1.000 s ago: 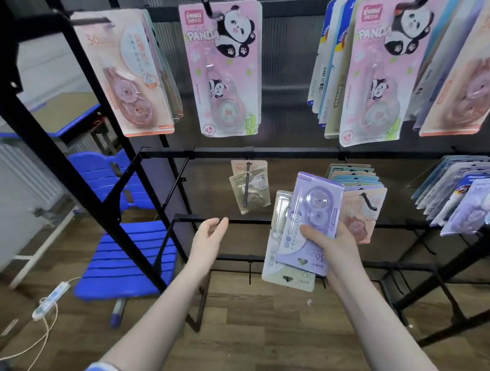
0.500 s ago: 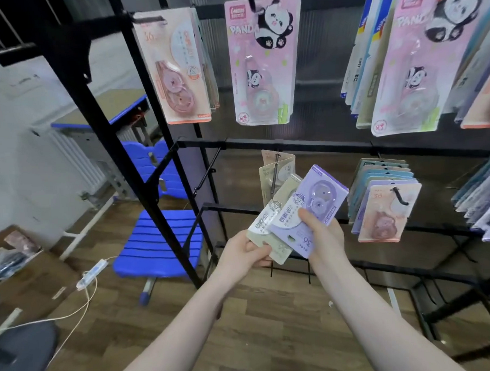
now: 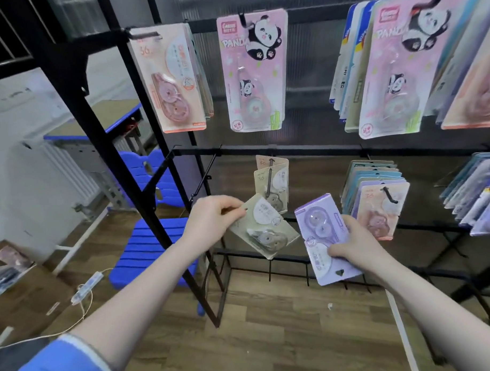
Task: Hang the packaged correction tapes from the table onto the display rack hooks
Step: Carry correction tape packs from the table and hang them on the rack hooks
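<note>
Beige pack off the stack, hook next

We had the left hand (image 3: 211, 218) pinching the beige pack (image 3: 263, 226) by its top corner, tilted, just below the hook (image 3: 269, 179) with two matching packs; the right hand (image 3: 351, 241) gripped the purple pack (image 3: 325, 238), right of that hook. Held by a corner like that, we figured the hole could miss the hook tip, or the pack could slip. Half a second before, both packs sat fanned in the right hand.
</note>
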Demonstrator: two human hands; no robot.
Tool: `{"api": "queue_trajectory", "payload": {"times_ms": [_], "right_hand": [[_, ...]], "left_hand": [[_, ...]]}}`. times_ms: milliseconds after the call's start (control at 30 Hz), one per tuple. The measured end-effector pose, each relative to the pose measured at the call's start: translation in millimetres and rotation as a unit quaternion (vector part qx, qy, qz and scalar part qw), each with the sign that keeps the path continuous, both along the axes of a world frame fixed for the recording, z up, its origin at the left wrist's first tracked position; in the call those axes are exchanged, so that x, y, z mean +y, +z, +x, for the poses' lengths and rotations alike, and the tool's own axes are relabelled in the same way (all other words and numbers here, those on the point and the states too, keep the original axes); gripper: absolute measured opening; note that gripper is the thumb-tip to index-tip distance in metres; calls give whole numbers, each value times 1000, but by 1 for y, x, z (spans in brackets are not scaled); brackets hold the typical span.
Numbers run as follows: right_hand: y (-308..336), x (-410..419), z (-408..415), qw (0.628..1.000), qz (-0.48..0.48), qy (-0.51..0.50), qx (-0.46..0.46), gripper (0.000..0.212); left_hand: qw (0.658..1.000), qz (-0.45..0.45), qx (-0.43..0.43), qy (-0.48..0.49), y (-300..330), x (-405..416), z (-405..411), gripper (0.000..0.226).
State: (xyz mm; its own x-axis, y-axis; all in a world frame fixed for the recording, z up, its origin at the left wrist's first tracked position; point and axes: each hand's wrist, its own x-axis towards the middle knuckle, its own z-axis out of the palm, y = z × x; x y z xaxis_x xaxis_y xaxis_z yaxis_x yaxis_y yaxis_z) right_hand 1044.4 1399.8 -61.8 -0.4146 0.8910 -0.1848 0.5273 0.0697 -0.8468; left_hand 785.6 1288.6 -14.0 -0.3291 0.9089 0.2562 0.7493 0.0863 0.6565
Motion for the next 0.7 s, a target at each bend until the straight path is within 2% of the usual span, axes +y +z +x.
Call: {"api": "queue_trajectory", "payload": {"times_ms": [133,233,333,500,600,700], "right_hand": [[9,2,5,994,49,44,-93,46],[11,0,10,991,73,45,-105,29],[11,-2,16,987,89,43,-125,23],[11,4,21,983,92,34,-155,17],[12,8,21,983,77,53,-157,12],[13,11,21,979,64,86,-172,12]], "left_hand": [[997,0,59,-53,11,28,9,8],[994,-6,89,-63,10,48,14,8],[992,-11,109,-65,6,63,14,9],[992,-15,70,-107,2,71,3,10],[990,-17,29,-137,0,69,-5,14],[990,-20,32,-136,-3,71,-11,16]]}}
